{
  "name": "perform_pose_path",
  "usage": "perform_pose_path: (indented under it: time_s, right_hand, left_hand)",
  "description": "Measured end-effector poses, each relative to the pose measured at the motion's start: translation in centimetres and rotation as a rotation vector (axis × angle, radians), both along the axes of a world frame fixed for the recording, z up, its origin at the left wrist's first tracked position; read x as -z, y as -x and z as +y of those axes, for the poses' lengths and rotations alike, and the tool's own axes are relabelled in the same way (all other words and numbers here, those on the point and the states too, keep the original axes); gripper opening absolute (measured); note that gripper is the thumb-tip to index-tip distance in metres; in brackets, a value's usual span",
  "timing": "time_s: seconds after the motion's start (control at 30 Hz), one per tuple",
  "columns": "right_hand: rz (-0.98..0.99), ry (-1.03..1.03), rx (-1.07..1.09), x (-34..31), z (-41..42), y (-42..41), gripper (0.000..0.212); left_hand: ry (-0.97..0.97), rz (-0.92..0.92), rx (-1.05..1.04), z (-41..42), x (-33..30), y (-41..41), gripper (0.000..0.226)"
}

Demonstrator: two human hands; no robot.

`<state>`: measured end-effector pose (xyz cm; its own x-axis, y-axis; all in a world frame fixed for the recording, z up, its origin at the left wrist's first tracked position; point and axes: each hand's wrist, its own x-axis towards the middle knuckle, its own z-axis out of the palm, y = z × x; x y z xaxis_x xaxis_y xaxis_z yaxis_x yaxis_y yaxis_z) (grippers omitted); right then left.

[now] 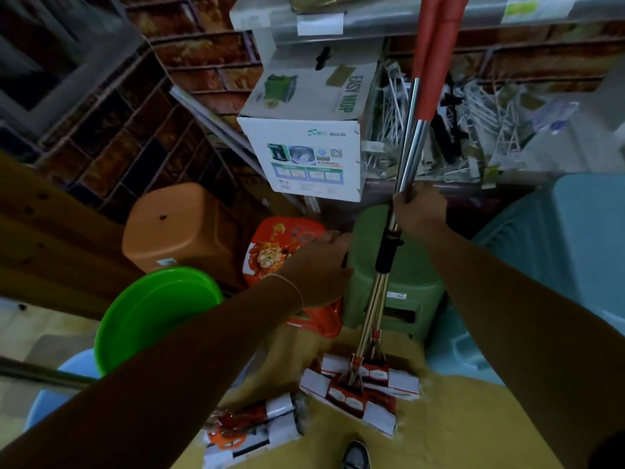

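Against the brick-patterned wall stands a crowd of household goods, the biggest being a pale blue plastic bin at the right. Next in size, a white cardboard box printed "EASY MOP" sits high in the middle, below a shelf. Beneath it are an orange stool, a bright green basin tilted on its side, a green stool and a red patterned stool set between the orange and green ones. Two mops stand nearly upright in front of the green stool. Their steel poles are pressed side by side, their red grips reach up past the shelf, and their wrapped heads rest on the yellow floor. Another wrapped mop head lies flat on the floor to the left, near a grey shoe. Of the two hands, the right hand is closed around both poles, just above their black collar. The left hand, a thin bracelet on its wrist, reaches forward over the red stool, close beside the green one. Its back faces the camera, so I cannot tell whether its fingers grip anything.
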<state>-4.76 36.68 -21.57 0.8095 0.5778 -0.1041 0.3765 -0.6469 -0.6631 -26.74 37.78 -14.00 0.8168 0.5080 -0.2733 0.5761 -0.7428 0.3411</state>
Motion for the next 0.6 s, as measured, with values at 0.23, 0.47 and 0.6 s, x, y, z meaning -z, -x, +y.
perform_pose_path:
  time_s: [0.23,0.47,0.6]
  right_hand:
    - [0.045,-0.273,-0.099,0.2,-5.7,7.3,0.019]
    - [0.061,-0.436,-0.239,0.3,-11.3,15.0,0.023]
    - [0.125,-0.442,-0.198,-0.5,-13.7,19.2,0.028]
  left_hand:
    - [0.019,-0.168,-0.109,-1.1,-0.6,0.7,0.061]
    - [0.300,-0.408,-0.201,-3.1,-2.3,1.4,0.049]
    - [0.321,-0.465,-0.235,-6.0,-2.0,3.5,0.037]
